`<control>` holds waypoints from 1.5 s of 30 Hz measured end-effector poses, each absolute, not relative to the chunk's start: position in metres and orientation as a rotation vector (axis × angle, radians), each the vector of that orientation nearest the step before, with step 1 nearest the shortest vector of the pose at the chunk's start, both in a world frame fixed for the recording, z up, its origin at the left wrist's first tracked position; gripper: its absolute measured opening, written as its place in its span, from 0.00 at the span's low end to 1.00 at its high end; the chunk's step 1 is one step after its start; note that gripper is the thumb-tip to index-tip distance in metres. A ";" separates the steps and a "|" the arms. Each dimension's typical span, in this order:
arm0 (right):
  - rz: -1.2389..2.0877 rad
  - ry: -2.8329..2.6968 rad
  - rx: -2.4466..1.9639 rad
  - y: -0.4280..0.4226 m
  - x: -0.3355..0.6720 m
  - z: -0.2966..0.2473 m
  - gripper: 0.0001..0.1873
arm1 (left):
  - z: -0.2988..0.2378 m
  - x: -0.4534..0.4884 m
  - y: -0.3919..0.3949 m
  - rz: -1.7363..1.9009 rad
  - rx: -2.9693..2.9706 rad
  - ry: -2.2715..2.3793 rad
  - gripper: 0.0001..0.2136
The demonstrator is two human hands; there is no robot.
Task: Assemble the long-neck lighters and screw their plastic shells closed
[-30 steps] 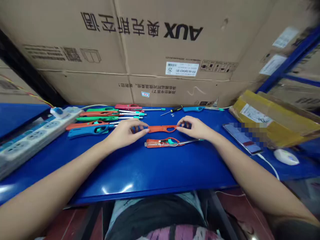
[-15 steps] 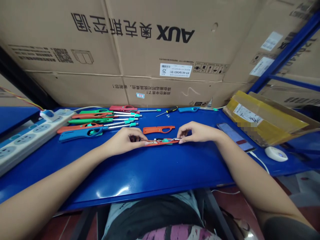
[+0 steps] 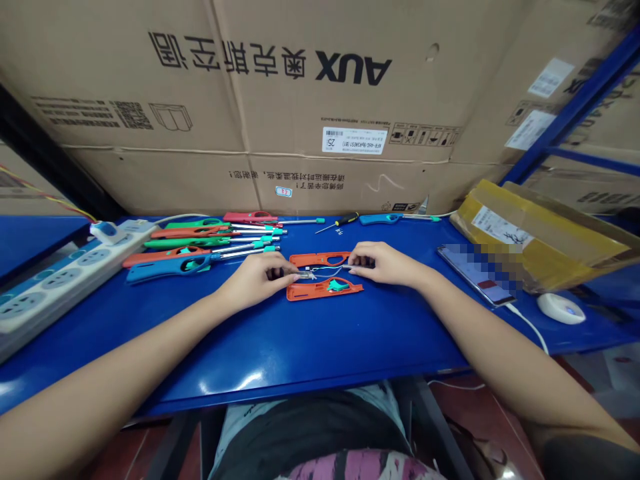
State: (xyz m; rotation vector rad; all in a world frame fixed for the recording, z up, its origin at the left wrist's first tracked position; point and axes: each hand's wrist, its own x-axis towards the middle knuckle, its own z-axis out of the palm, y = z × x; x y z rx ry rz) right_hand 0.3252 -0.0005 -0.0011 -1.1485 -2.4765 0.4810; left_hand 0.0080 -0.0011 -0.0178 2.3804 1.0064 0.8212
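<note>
My left hand (image 3: 260, 275) pinches a small clear lighter fuel tank (image 3: 304, 275) with a metallic end. A thin metal rod (image 3: 346, 267) is between the thumb and fingers of my right hand (image 3: 383, 263); most of it is hidden. A thin pale tube (image 3: 327, 273) runs between the two parts. Just in front lies an orange lighter handle half (image 3: 305, 291), hollow side up, with a green trigger (image 3: 338, 285) in it. The other orange handle half (image 3: 315, 259) lies behind my hands, its right end partly covered by my right fingers.
Several assembled long-nosed lighters (image 3: 170, 267) are piled at left beside a power strip (image 3: 65, 280). At the back are a screwdriver (image 3: 345, 219) and a blue lighter (image 3: 383, 219). A phone (image 3: 475, 277), a white mouse (image 3: 561, 308) and a yellow-taped carton (image 3: 540, 233) stand at right.
Both hands have let go of the orange handle half, which now rests on the table. The inner parts are out of it, held behind it; the green trigger stays in the half.
</note>
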 end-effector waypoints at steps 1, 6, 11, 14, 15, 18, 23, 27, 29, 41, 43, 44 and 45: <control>0.438 -2.468 -1.139 -0.002 0.323 -0.001 0.09 | -0.019 0.009 -0.001 0.820 2.398 1.005 0.14; 0.363 -2.501 -1.006 -0.015 0.312 0.007 0.04 | -0.016 0.009 -0.005 0.902 2.465 1.006 0.15; 0.466 -2.655 -0.871 -0.021 0.304 0.007 0.03 | -0.007 0.007 -0.011 0.747 2.652 0.845 0.14; 0.489 -2.642 -0.850 -0.019 0.304 0.007 0.07 | -0.006 0.007 -0.012 0.617 2.738 0.754 0.16; 0.479 -2.618 -0.854 -0.018 0.306 0.007 0.07 | -0.006 0.007 -0.012 0.604 2.736 0.737 0.15; 0.395 -2.511 -0.908 -0.014 0.313 0.009 0.07 | -0.006 0.006 -0.012 0.585 2.717 0.717 0.14; 0.284 -2.490 -1.004 -0.006 0.316 0.003 0.07 | -0.004 0.005 -0.015 0.560 2.709 0.678 0.13; 0.283 -2.490 -1.059 -0.005 0.314 -0.001 0.05 | -0.003 0.006 -0.018 0.544 2.681 0.662 0.12; 0.288 -2.481 -1.078 -0.004 0.317 0.001 0.05 | -0.003 0.005 -0.020 0.505 2.670 0.648 0.14; 0.467 -2.406 -1.234 0.002 0.326 -0.005 0.09 | -0.004 0.009 -0.024 0.520 2.653 0.671 0.15; 0.510 -2.416 -1.223 0.001 0.326 -0.002 0.07 | -0.005 0.008 -0.021 0.626 2.633 0.752 0.13; 0.533 -2.429 -1.210 0.000 0.327 -0.001 0.07 | -0.007 0.007 -0.018 0.677 2.623 0.800 0.12; 0.555 -2.444 -1.195 0.000 0.327 0.000 0.08 | -0.009 0.005 -0.016 0.717 2.617 0.843 0.12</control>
